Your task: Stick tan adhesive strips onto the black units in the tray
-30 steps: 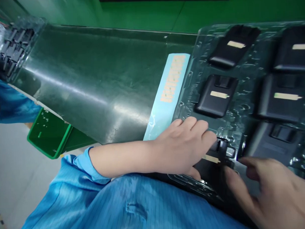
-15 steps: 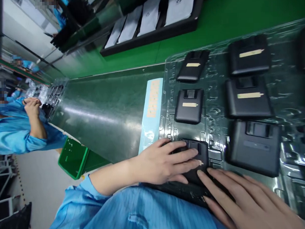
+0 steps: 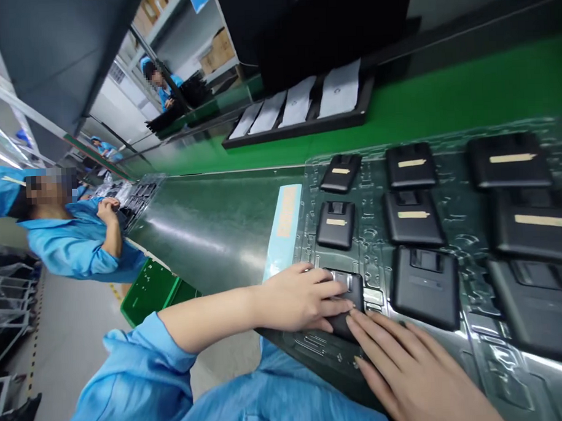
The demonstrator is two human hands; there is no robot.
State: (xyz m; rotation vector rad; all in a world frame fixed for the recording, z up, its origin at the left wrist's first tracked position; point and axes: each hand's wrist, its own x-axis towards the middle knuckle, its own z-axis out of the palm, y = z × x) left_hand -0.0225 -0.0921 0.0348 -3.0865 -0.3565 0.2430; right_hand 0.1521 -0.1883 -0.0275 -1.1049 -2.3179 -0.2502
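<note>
My left hand (image 3: 296, 299) lies over a flat black plastic device (image 3: 355, 286) in the clear moulded tray (image 3: 370, 232), fingers stretched across its face. My right hand (image 3: 406, 363) has its fingers extended, with the tips at the device's lower right side, close to my left fingertips. Most of that device is covered by the hands. Several similar black devices sit in rows beyond and to the right. Those farther back bear a cream strip (image 3: 335, 222); the nearest uncovered device (image 3: 426, 288) shows a grey recess instead.
A light-blue backing sheet (image 3: 274, 254) with cream strips lies along the tray's left side. Behind stands a black tray (image 3: 301, 135) of white packets. A green bin (image 3: 143, 295) is at the left, near a co-worker in blue (image 3: 74, 242).
The view has tilted up and shifted, bringing more devices and the co-worker into sight. My hands stay at the same device; the cream strip end formerly visible between them is now covered.
</note>
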